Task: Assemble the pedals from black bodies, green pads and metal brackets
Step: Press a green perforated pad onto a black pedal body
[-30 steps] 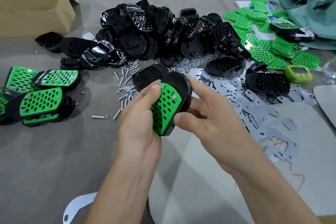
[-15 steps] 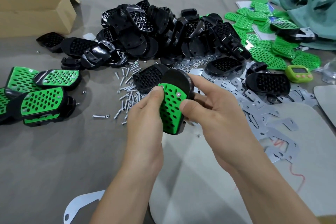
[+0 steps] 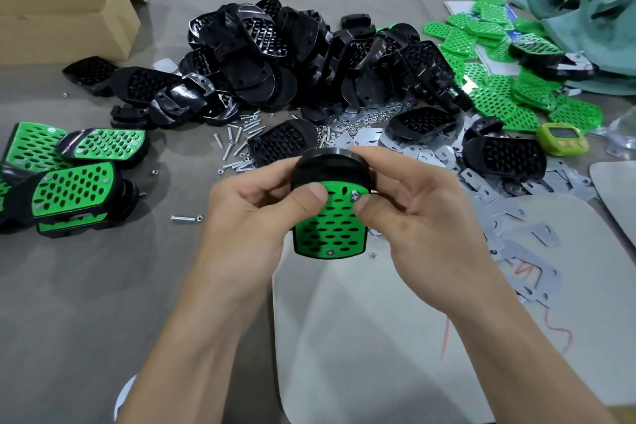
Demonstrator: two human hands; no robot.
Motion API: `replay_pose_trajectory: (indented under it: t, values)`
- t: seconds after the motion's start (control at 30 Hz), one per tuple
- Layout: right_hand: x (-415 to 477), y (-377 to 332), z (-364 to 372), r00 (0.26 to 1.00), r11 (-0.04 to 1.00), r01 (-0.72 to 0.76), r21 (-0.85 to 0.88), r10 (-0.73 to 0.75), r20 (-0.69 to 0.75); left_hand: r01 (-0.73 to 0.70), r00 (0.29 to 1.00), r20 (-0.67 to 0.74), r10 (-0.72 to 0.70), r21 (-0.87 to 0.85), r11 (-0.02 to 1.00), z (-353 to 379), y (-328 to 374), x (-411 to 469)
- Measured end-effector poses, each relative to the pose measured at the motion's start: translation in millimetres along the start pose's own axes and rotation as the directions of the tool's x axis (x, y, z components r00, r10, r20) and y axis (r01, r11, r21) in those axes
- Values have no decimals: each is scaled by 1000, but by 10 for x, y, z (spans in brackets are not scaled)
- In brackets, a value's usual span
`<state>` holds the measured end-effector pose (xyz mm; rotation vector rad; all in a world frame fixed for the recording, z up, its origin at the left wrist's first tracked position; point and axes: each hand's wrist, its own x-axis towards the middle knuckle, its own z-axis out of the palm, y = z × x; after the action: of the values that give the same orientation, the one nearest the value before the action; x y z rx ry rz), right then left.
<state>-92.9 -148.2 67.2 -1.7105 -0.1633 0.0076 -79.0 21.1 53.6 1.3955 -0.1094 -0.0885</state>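
A pedal (image 3: 328,227), black body with a green perforated pad facing me, is held above the table between both hands. My left hand (image 3: 254,213) grips its left side, thumb pressed on the pad's upper left. My right hand (image 3: 423,203) curls round its right side, with the thumb beside a screw (image 3: 354,196) in the pad's upper right corner. Another screw head shows at the pad's lower edge. A big heap of black bodies (image 3: 303,58) lies behind. Loose green pads (image 3: 495,93) are spread at the right, and flat metal brackets (image 3: 488,196) lie right of my hands.
Several finished pedals (image 3: 72,189) lie at the left. Loose screws (image 3: 237,144) are scattered in front of the heap. A cardboard box (image 3: 65,21) stands at the back left. A green timer (image 3: 562,143) sits at the right. Grey mats (image 3: 378,337) lie under my arms.
Both hands have turned the pedal from edge-on to pad facing me. My right thumb has moved onto the pad's upper right corner by the screw.
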Motion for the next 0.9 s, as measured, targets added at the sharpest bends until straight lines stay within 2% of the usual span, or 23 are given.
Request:
replay_pose_trajectory:
  t: [0.1, 0.27, 0.4, 0.53, 0.6, 0.7, 0.9]
  values:
    - [-7, -3, 13, 1000, 999, -3, 42, 4, -22, -9, 996, -91, 6, -27, 1000, 70, 14, -37]
    - [-2, 62, 56, 998, 998, -35, 52, 38, -45, 98, 961, -257, -103, -33, 995, 197, -24, -64]
    - [6, 141, 90, 995, 992, -72, -99, 65, -72, 166, 935, -323, -149, 26, 986, 243, -71, -37]
    - [23, 132, 34, 998, 956, -65, -287, 68, 2, 177, 921, -362, -144, 58, 983, 257, -135, -7]
    - [38, 123, 32, 996, 956, -77, -282, 87, 21, 166, 920, -373, -122, 88, 982, 257, -165, 10]
    - [66, 142, 69, 993, 974, -111, -199, 99, -69, 142, 925, -371, -78, 148, 979, 288, -223, -2]
    - [97, 274, 173, 964, 951, -189, -245, 132, -232, 166, 897, -439, -45, 241, 956, 349, -368, 0]
